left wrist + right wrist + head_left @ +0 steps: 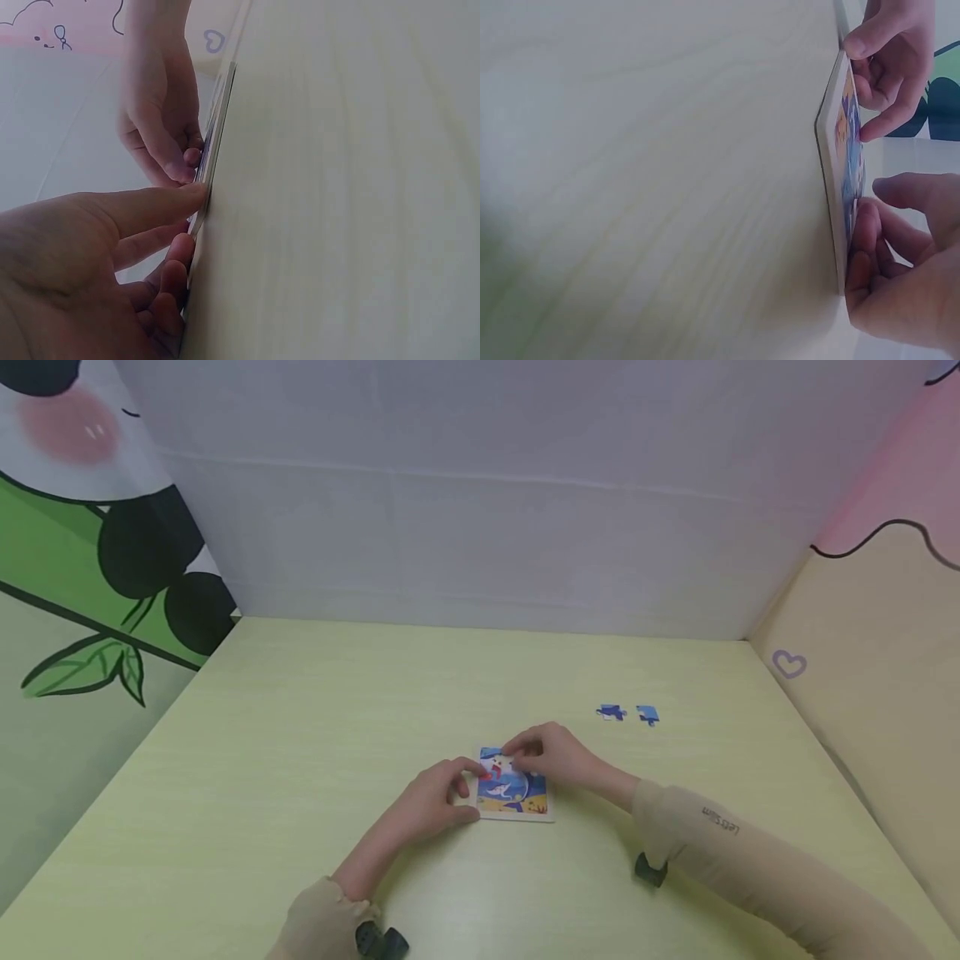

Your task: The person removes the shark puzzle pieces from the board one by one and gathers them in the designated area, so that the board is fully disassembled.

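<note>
A small square jigsaw puzzle (504, 792) with a blue sea picture and a pale frame lies on the table. My left hand (438, 797) is at its left side. The thumb presses the frame near the lower left corner, and the index finger reaches onto the picture. My right hand (558, 756) covers the upper right part of the puzzle, fingertips on the picture. From the right wrist view, the right fingers (865, 225) bend against the puzzle's surface with the thumb apart from them. I cannot tell whether the right fingers pinch a piece.
Two loose blue puzzle pieces, one (611, 712) beside the other (647, 715), lie farther back to the right. A pale grey wall (480, 543) closes off the table's (337, 693) far edge. Printed panels stand on both sides.
</note>
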A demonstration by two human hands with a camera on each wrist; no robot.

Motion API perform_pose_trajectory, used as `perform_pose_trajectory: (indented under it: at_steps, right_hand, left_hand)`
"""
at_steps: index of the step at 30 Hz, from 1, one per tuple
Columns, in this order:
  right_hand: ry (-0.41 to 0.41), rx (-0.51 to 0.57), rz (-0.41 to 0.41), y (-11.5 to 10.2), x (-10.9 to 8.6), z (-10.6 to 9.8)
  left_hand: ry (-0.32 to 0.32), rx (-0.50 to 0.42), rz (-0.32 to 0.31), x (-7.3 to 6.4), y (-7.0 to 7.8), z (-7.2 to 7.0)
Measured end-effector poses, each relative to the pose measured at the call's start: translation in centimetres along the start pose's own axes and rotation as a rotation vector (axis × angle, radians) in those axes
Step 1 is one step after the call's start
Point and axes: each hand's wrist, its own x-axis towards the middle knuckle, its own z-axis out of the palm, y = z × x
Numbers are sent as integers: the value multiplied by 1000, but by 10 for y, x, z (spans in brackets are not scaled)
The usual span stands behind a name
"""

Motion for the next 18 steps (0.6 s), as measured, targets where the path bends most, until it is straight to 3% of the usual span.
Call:
perform_pose_trajectory:
  at_steps: [18]
  right_hand:
    - [-31, 56, 27, 1, -2, 0]
  left_hand:
    - [-7, -4, -2, 0, 0, -1]
